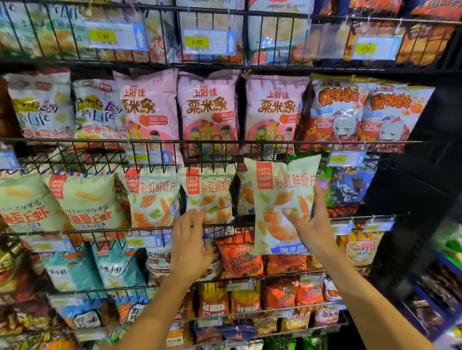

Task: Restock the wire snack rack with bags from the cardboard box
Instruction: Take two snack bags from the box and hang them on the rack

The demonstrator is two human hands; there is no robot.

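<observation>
A black wire snack rack [223, 144] fills the head view, its tiers packed with bags. My right hand [311, 224] holds a pale green Lang Lang Crisp shrimp-chip bag [282, 196] in front of the third tier, thumb on its front and fingers along its right edge. Just behind that bag, the edge of another bag shows in a gap. My left hand [188, 246] reaches up with straight fingers touching the lower part of a matching bag [208, 194] that stands in the same tier. The cardboard box is out of view.
Pink strawberry corn-stick bags [207, 109] fill the tier above. Orange bags [239, 257] sit in the tier below. Yellow price tags [209, 42] hang on the wire fronts. A second, dark shelf unit with blue edges [449, 283] stands to the right.
</observation>
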